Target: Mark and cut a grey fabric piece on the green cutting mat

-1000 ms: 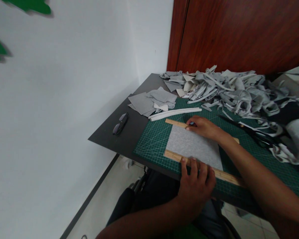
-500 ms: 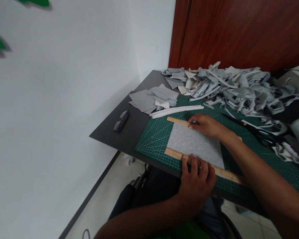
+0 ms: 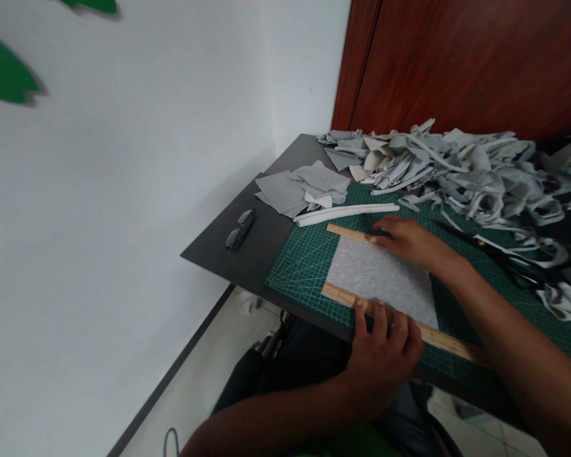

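A grey fabric square [image 3: 380, 279] lies on a green cutting mat [image 3: 299, 266] between two wooden rulers. My left hand [image 3: 383, 355] presses flat on the near ruler [image 3: 339, 294] at the table's front edge, fingers spread over it. My right hand [image 3: 409, 241] rests at the fabric's far edge against the far ruler [image 3: 346, 231]. Its fingers are pinched on a small dark-blue tool [image 3: 383, 233] that is mostly hidden by them.
A big heap of grey fabric scraps [image 3: 457, 171] fills the back of the dark table [image 3: 247, 254]. Cut grey squares [image 3: 290, 189] and a white rolled strip [image 3: 347, 212] lie left of it. Glasses [image 3: 240, 230] sit near the left edge, black scissors [image 3: 499, 254] to the right.
The view has shifted a little to the left. Both hands stay in the same places on the rulers and the fabric.
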